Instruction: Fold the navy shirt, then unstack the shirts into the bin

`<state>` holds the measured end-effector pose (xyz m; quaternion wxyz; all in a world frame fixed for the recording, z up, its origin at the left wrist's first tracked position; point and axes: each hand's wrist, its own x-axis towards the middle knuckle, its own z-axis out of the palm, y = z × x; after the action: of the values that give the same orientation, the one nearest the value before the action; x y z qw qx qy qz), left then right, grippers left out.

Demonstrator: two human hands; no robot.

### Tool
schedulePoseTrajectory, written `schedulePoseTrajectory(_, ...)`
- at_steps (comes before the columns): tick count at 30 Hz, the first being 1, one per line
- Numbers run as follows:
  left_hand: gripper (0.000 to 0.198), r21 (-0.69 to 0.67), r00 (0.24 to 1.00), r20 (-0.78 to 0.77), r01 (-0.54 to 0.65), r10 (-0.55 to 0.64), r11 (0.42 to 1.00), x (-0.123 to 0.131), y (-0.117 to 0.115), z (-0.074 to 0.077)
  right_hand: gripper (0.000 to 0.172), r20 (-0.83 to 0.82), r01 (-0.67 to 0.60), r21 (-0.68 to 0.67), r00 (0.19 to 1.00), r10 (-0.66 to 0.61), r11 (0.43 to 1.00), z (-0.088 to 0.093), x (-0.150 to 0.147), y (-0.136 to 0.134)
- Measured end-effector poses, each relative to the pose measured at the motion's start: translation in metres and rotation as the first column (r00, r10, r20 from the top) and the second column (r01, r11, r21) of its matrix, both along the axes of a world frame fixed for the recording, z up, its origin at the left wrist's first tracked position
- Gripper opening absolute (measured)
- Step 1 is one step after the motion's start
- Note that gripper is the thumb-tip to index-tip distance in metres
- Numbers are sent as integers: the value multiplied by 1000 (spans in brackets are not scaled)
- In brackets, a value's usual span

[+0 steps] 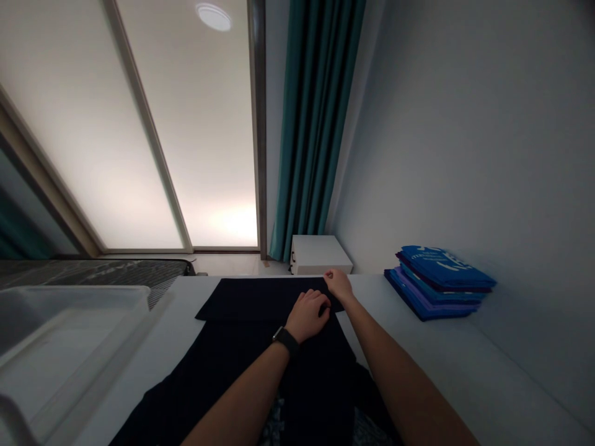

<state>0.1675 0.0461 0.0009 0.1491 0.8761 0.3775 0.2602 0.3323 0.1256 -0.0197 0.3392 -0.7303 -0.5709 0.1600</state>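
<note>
A dark navy, nearly black garment [232, 356] lies spread over the white table [179, 322]. Its far part forms a straight-edged band across the cloth, and its near part runs down toward my body. My left hand [307, 314], with a black watch on the wrist, is on the cloth right of the middle, its fingers curled in against the fabric. Farther out, my right hand [338, 285] pinches the garment at its far right corner. Both forearms reach across the near part and cover some of it. The fingertips of my left hand are partly hidden.
To the right, by the wall, sits a stack of folded blue and purple garments [441, 282]. A translucent plastic bin [111, 294] stands at the left. Beyond the table are a white cabinet [320, 251], a teal curtain [316, 124] and frosted sliding doors [204, 136].
</note>
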Motion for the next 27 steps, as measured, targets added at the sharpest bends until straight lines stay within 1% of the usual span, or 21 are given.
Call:
schedulePoseTrajectory(4, 10, -6, 1000, -13, 7, -7, 1000, 0, 0, 1, 21, 132, -36, 7, 991, 35, 999, 3, 1, -11)
schedulePoseTrajectory(7, 11, -1, 1000, -19, 6, -6, 1000, 0, 0, 2, 25, 193, -88, -25, 977, 91, 996, 10, 7, -23)
schedulePoseTrajectory(10, 11, 5, 1000, -16, 5, -5, 1000, 0, 0, 2, 30, 256, -129, -77, 956, 144, 989, 17, 13, -43)
schedulePoseTrajectory(12, 12, 0, 1000, -16, 9, -9, 1000, 0, 1, 2, 30, 298, -139, -122, 939, 170, 983, 20, 14, -61)
schedulePoseTrajectory(15, 12, -2, 1000, -10, 17, -17, 1000, 0, 1, 2, 24, 354, -94, -188, 922, 157, 978, 21, 11, -87)
schedulePoseTrajectory(19, 12, 6, 1000, -8, 13, -13, 1000, 0, 2, 1, 21, 432, 32, -263, 897, 87, 964, 21, 5, -111)
schedulePoseTrajectory(22, 11, 11, 1000, -3, 16, -16, 1000, 0, 2, 0, 20, 482, 94, -267, 875, 48, 959, 22, 2, -118)
schedulePoseTrajectory(25, 12, 11, 1000, 0, 16, -16, 1000, 0, 1, 0, 22, 499, 93, -242, 865, 42, 966, 24, 1, -121)
schedulePoseTrajectory(27, 13, 8, 1000, -5, 10, -10, 1000, 0, 1, 1, 26, 502, 87, -252, 863, 53, 964, 26, 1, -121)
